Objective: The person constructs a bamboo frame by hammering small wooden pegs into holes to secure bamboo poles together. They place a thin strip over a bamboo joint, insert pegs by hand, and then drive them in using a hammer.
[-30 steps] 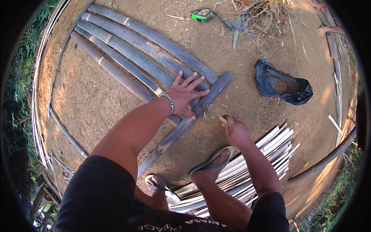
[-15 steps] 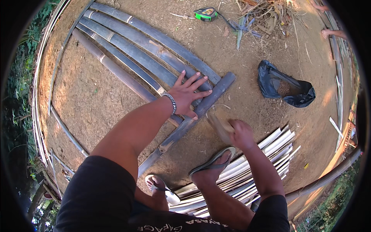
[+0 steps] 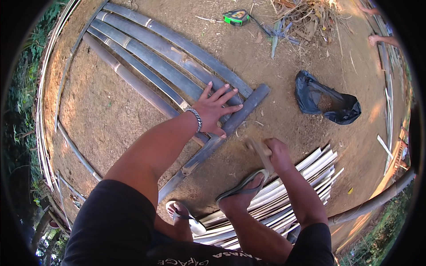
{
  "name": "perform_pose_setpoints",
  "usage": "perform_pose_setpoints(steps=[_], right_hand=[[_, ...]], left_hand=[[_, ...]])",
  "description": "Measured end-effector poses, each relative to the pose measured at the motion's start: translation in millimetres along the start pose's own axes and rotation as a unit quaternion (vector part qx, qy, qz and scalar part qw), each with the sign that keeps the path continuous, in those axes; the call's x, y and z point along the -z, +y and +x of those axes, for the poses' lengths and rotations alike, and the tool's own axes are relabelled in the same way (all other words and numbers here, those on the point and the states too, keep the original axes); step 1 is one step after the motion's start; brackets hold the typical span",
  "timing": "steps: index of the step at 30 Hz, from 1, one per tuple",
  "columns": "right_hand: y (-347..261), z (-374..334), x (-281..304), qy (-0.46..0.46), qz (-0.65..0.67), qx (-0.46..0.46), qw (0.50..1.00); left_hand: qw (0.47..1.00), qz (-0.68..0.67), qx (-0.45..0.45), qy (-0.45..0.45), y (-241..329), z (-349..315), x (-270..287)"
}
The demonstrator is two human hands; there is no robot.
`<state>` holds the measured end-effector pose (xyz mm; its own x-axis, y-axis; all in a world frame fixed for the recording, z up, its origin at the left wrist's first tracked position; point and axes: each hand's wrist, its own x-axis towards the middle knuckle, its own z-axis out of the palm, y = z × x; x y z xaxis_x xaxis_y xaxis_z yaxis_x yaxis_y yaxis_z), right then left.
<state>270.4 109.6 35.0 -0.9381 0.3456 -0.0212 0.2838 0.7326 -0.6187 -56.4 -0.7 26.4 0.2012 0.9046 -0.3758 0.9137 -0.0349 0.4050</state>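
Five dark bamboo slats [image 3: 168,66] are laid at upper left, with one crosspiece [image 3: 230,124] pressed under the left hand [image 3: 215,108], fingers spread flat. A blurred wooden tool [image 3: 259,153] is gripped by the right hand [image 3: 279,153]. One black bag [image 3: 328,104] is seen at right, its contents unclear.

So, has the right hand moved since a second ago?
Yes. The right hand has pulled back from the crosswise bamboo slat toward the pale strips; what it holds is blurred.

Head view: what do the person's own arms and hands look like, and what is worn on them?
Both forearms are bare, no gloves. The left hand has a silver chain bracelet at the wrist. The right hand wears nothing visible. Black short sleeves cover the upper arms.
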Motion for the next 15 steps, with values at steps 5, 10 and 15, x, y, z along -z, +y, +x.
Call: perform_pose_setpoints(steps=[5, 10, 15], right_hand=[[-20, 15, -3, -0.147, -0.072, -0.179, 0.97], [-15, -5, -9, -0.055, -0.01, -0.088, 0.995], [-32, 22, -2, -0.09, 0.009, -0.159, 0.983]], left_hand=[[1.0, -0.003, 0.0, -0.018, 5, 0, 2], [1.0, 0.002, 0.004, -0.013, 3, 2, 1], [1.0, 0.001, 0.005, -0.019, 2, -1, -2]])
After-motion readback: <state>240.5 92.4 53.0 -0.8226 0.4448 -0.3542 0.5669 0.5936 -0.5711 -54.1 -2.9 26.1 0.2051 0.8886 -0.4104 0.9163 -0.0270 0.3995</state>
